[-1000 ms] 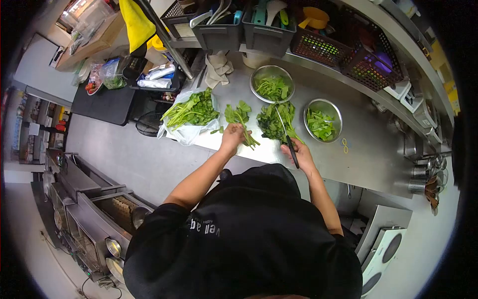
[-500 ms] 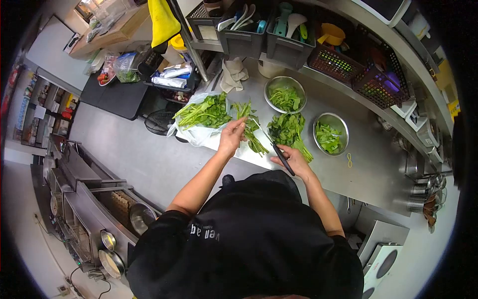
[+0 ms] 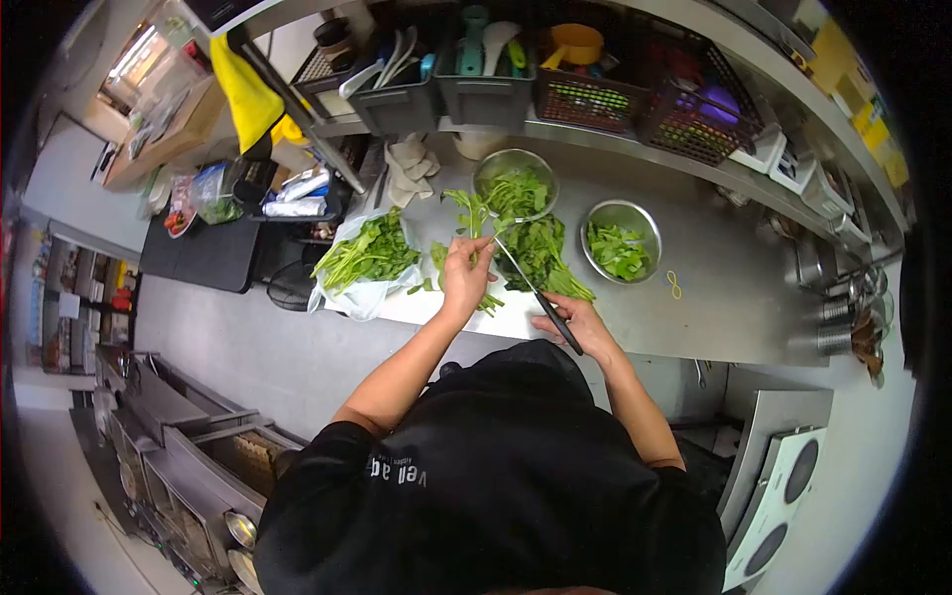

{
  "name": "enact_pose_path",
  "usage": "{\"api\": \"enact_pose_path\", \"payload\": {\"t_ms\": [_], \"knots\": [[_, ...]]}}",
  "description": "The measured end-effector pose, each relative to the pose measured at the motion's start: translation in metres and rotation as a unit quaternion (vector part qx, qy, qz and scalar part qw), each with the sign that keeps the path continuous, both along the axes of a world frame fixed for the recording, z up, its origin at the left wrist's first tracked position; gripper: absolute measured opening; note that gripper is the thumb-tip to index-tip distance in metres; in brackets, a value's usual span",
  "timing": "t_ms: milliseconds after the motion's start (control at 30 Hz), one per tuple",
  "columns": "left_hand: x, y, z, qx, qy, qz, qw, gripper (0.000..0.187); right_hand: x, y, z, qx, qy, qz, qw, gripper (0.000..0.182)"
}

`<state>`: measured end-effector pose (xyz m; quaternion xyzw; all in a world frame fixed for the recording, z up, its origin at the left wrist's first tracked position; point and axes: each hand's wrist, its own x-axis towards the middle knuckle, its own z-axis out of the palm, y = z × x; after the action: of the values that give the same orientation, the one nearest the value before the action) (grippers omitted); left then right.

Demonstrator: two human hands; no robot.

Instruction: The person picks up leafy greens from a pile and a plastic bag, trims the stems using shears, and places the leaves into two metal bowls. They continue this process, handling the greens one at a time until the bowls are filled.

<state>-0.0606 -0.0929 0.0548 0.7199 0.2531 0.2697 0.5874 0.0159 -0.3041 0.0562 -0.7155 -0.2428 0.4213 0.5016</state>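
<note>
My left hand (image 3: 468, 270) is closed on a leafy green sprig (image 3: 466, 208), its leaves rising above the fingers. In my right hand (image 3: 583, 325) is a knife (image 3: 560, 319), gripped by its black handle. The thin blade points up and left, its tip close to my left fingertips. Just beyond lies a pile of leafy greens (image 3: 538, 253) on the counter. Behind it, a metal bowl (image 3: 552, 198) holds more greens; a second metal bowl (image 3: 654, 260) with loose leaves stands to the right. Long-stemmed greens (image 3: 372, 253) rest on a white plastic bag (image 3: 342, 303) at left.
A beige cloth (image 3: 409, 171) lies at the counter's back. Yellow rubber bands (image 3: 675, 285) sit right of the bowls. Overhead, a shelf carries utensil bins (image 3: 484, 99) and baskets (image 3: 590, 101). A black table (image 3: 198, 243) stands at far left.
The whole view has shifted, so the counter appears further left. Relative to the bowls, both hands have moved right, with the sprig and the knife still held.
</note>
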Motion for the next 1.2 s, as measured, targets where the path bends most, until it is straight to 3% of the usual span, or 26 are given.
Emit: {"api": "enact_pose_path", "payload": {"t_ms": [200, 433, 500, 567, 633, 767, 900, 1033, 1100, 1133, 1200], "knots": [[0.037, -0.037, 0.012, 0.025, 0.021, -0.076, 0.997, 0.023, 0.011, -0.036, 0.0, 0.009, 0.073, -0.075, 0.994, 0.06], [0.084, -0.075, 0.005, 0.044, -0.001, -0.147, 0.988, 0.023, 0.022, -0.073, -0.004, 0.053, 0.079, -0.156, 0.983, 0.049], [0.095, -0.082, 0.004, 0.114, -0.017, -0.165, 0.979, 0.022, 0.025, -0.082, -0.005, 0.051, 0.069, -0.176, 0.981, 0.049], [0.105, -0.092, 0.004, 0.063, 0.007, -0.166, 0.984, 0.021, 0.03, -0.09, -0.006, 0.049, 0.058, -0.192, 0.979, 0.049], [0.119, -0.093, -0.011, 0.175, -0.014, -0.187, 0.967, 0.02, 0.033, -0.097, -0.008, 0.045, 0.048, -0.204, 0.977, 0.049], [0.139, -0.11, -0.014, 0.131, -0.007, -0.183, 0.974, 0.019, 0.043, -0.108, -0.02, 0.037, 0.04, -0.235, 0.97, 0.048], [0.156, -0.111, -0.01, 0.255, -0.04, -0.196, 0.946, 0.018, 0.05, -0.113, -0.029, 0.033, 0.058, -0.276, 0.959, 0.047], [0.154, -0.1, -0.004, 0.238, -0.055, -0.176, 0.954, 0.018, 0.05, -0.111, -0.029, 0.049, 0.046, -0.273, 0.96, 0.028], [0.148, -0.091, 0.0, 0.064, 0.052, -0.169, 0.982, 0.016, 0.049, -0.108, -0.026, 0.07, 0.052, -0.279, 0.956, 0.034], [0.15, -0.083, -0.012, 0.039, -0.058, -0.198, 0.978, 0.018, 0.048, -0.105, -0.027, 0.07, 0.052, -0.276, 0.957, 0.034], [0.14, -0.074, -0.018, 0.003, -0.086, -0.178, 0.98, 0.019, 0.046, -0.098, -0.029, 0.124, -0.014, -0.257, 0.958, 0.042]]}}
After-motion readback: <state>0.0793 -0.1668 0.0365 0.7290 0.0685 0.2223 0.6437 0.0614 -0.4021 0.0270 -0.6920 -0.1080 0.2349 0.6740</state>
